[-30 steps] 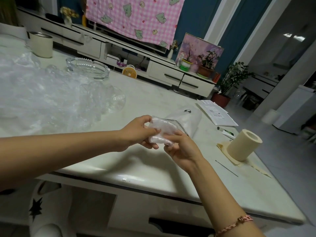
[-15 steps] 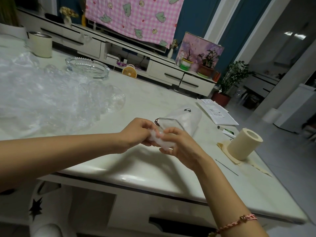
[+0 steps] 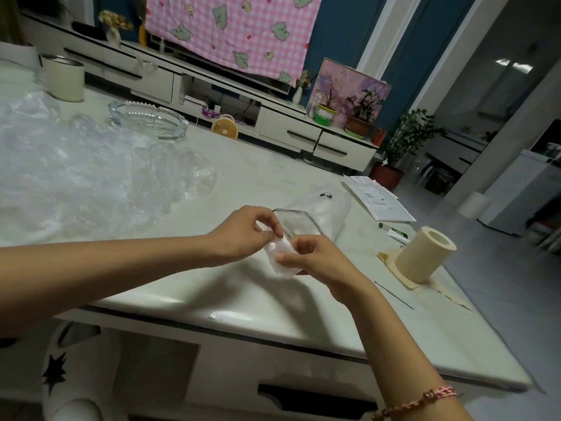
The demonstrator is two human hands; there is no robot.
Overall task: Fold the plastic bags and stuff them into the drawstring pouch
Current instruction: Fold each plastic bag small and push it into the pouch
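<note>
Where the stock lies: heap of clear plastic bags (image 3: 76, 183), crumpled, on the desk (image 3: 258, 183), well left of the left hand and beyond it.
Past the heap: glass ashtray (image 3: 148, 120), farther off than the left hand.
Left hand (image 3: 243, 235): fingers curled, thumb and forefinger pinching the top end of the folded bag, right at the pouch rim.
Folded bag (image 3: 280, 253): small whitish wad held between the two hands above the desk's near part; upper end at the pouch mouth, how far in I cannot tell.
Right hand (image 3: 315, 262): narrow grip, thumb and fingers round the lower end of the folded bag; braided bracelet (image 3: 422, 402) on the wrist.
Drawstring pouch (image 3: 321, 214): translucent, dark cord at the mouth, mouth gaping toward the hands, body lying on the desk just beyond the right hand.
Right of the right hand: paper roll (image 3: 425, 253) upright on a cream sheet; printed papers (image 3: 379, 202) beyond it, beside the pouch.
</note>
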